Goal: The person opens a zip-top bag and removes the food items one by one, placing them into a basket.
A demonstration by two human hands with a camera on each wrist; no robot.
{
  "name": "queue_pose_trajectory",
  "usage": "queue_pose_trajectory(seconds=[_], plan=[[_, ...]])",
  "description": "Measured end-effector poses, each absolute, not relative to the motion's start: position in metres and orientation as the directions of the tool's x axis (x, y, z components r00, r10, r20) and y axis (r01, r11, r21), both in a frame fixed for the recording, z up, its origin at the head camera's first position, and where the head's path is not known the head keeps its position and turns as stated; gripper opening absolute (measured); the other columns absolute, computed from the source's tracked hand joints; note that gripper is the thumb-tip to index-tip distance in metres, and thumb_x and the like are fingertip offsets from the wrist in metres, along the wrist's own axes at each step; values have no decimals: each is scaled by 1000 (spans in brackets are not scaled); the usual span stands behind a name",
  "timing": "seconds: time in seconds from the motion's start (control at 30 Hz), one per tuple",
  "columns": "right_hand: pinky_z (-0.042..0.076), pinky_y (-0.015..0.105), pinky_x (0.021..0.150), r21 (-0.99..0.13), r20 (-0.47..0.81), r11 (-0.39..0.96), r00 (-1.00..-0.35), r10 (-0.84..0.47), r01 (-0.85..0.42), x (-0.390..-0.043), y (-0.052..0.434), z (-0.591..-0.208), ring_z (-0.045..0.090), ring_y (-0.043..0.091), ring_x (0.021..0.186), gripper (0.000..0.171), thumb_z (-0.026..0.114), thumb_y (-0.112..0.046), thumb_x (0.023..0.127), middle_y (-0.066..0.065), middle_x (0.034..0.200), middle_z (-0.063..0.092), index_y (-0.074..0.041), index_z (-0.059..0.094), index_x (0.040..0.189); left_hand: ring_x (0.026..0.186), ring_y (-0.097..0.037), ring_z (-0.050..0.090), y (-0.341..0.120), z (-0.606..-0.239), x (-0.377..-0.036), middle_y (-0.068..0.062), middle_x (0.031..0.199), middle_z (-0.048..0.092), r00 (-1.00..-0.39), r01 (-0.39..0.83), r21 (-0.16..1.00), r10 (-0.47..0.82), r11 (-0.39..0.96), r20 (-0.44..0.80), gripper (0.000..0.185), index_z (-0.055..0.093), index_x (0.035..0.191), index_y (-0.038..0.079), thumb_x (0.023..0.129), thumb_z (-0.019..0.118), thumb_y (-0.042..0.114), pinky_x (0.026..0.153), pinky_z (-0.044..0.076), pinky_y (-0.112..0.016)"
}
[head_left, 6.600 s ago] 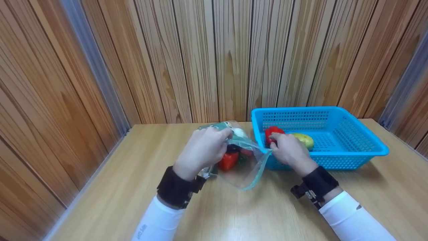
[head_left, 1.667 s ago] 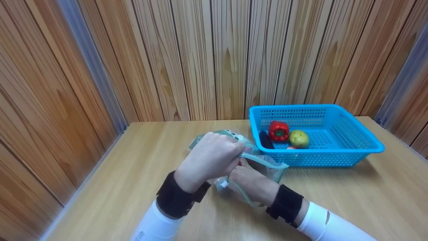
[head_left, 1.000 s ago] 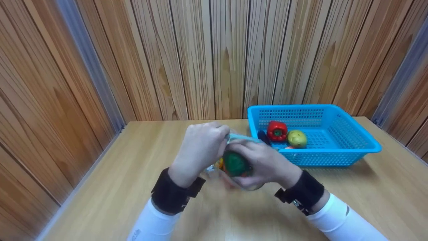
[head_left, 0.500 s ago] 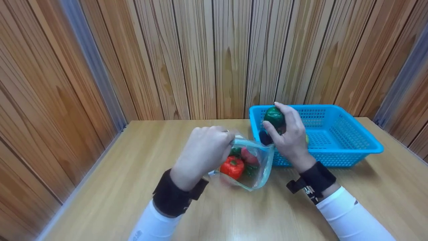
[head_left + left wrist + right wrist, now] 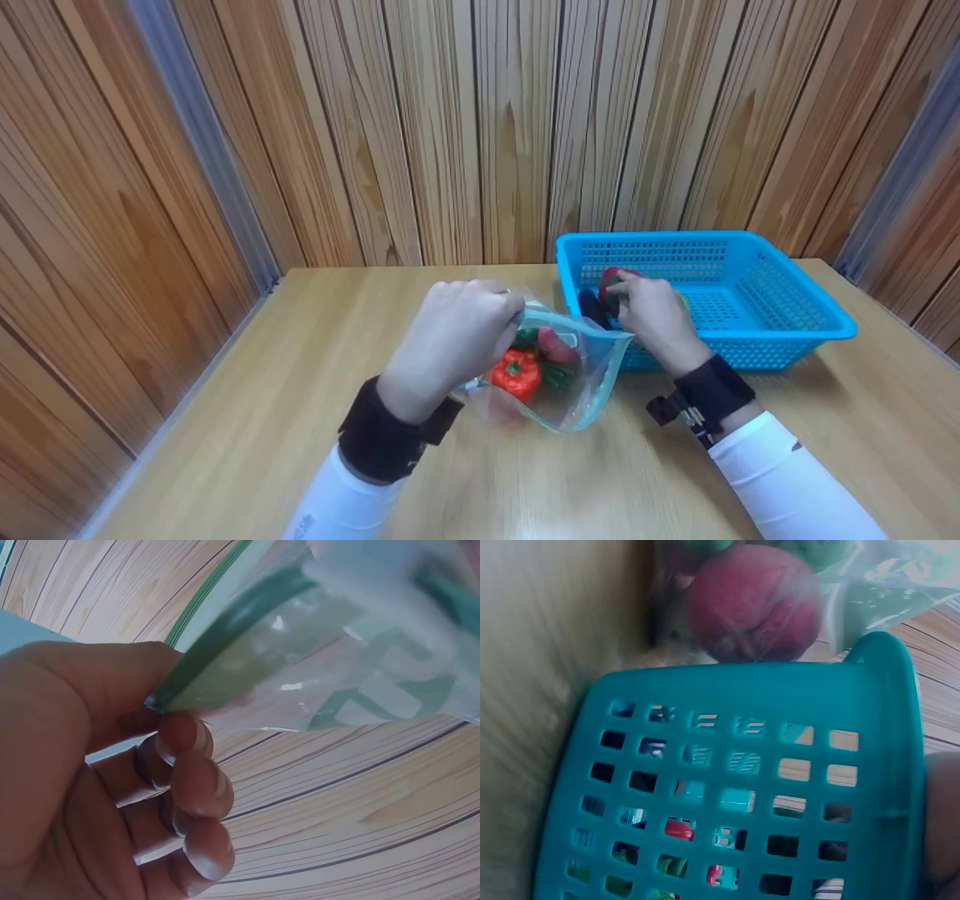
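- The left hand (image 5: pixel 459 330) has its fingers (image 5: pixel 196 799) curled and pinches the green zip rim of the clear plastic zip bag (image 5: pixel 559 390), holding its mouth open just left of the basket.
- The right hand (image 5: pixel 651 319) reaches over the near-left wall of the perforated blue plastic basket (image 5: pixel 780 300); its fingers curl down inside, apparently round a green toy vegetable, though the grasp is mostly hidden by the hand itself.
- The bag looks thin, limp and slippery; I judge that only the stiffer zip strip gives a firm hold, and that it would sag shut if released.
- The toy vegetables seem light, hard and smooth, best taken round the middle with a full-finger grip.
- In the bag: an orange-red toy bell pepper (image 5: pixel 516 373), a dark red round piece (image 5: pixel 556 348) and something green beside them.
- In the basket: a red toy pepper (image 5: pixel 609 279) and a dark purple piece (image 5: pixel 590 307), partly hidden behind the right hand.
- Bag and basket both rest on the pale wooden table (image 5: pixel 300 420).
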State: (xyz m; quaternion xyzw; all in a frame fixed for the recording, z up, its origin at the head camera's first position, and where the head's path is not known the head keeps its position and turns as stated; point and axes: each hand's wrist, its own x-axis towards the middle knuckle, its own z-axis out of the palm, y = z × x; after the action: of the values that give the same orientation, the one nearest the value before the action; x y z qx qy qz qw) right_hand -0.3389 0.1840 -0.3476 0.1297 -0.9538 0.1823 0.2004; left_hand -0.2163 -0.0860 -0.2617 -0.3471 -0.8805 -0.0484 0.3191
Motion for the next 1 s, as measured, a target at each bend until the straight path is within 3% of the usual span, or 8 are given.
queue_pose_trajectory(seconds=[0.2, 0.33, 0.47, 0.53, 0.6, 0.7, 0.87, 1.0], plan=[[57, 46, 68, -354, 544, 866, -831, -117, -354, -334, 181, -343, 67, 33, 75, 28, 56, -6, 92, 25, 101, 72, 1, 71, 115, 53, -13, 52, -87, -262, -216, 0, 67, 63, -551, 640, -137, 576, 756, 603, 9, 76, 91, 11, 91, 66, 12, 51, 38, -20], [54, 33, 64, -284, 897, 697, -439, -48, -658, -326, 172, -337, 64, 27, 66, 19, 54, 0, 88, 16, 84, 73, 0, 74, 89, 52, -13, 51, -88, -262, -218, 0, 66, 62, -547, 640, -131, 569, 757, 614, 10, 75, 89, 11, 92, 65, 12, 51, 37, -20], [46, 25, 57, 48, 998, 450, 25, -57, -892, -307, 155, -323, 52, 23, 53, 23, 51, -7, 88, 12, 66, 64, 0, 66, 72, 51, -13, 49, -88, -263, -222, 0, 62, 58, -550, 634, -121, 556, 764, 624, 12, 75, 87, 9, 92, 63, 10, 50, 34, -20], [45, 24, 52, 216, 974, 317, 181, -136, -923, -297, 144, -319, 48, 21, 49, 28, 50, -12, 91, 9, 61, 59, 0, 63, 69, 51, -12, 48, -88, -263, -223, 1, 62, 58, -549, 625, -124, 547, 771, 631, 13, 75, 87, 9, 92, 62, 10, 49, 33, -20], [45, 24, 48, 309, 931, 220, 246, -271, -925, -288, 132, -318, 48, 17, 48, 25, 51, -11, 90, 6, 61, 58, -2, 64, 70, 50, -11, 44, -88, -264, -223, 1, 61, 56, -546, 615, -132, 540, 778, 641, 14, 74, 87, 9, 92, 62, 9, 48, 31, -20], [51, 21, 52, 274, 828, 188, 132, -545, -943, -277, 117, -325, 58, 12, 54, 12, 59, -6, 85, 3, 68, 66, -3, 70, 81, 49, -10, 35, -88, -264, -222, 3, 58, 45, -536, 598, -153, 535, 786, 653, 16, 71, 79, 10, 91, 60, 8, 46, 24, -21], [58, 28, 81, 92, 443, 464, -381, -812, -881, -271, 101, -345, 69, 16, 90, 35, 74, -12, 87, 4, 110, 73, -9, 69, 122, 48, -10, 33, -87, -264, -221, 4, 58, 40, -525, 609, -172, 557, 774, 644, 19, 67, 75, 11, 93, 59, 9, 46, 22, -21], [54, 36, 96, 170, 254, 565, -518, -817, -808, -273, 97, -356, 65, 21, 110, 47, 79, -19, 86, 6, 124, 68, -12, 66, 130, 49, -12, 43, -86, -263, -219, 2, 61, 52, -537, 639, -151, 578, 754, 615, 15, 73, 88, 10, 94, 60, 11, 47, 28, -21]])
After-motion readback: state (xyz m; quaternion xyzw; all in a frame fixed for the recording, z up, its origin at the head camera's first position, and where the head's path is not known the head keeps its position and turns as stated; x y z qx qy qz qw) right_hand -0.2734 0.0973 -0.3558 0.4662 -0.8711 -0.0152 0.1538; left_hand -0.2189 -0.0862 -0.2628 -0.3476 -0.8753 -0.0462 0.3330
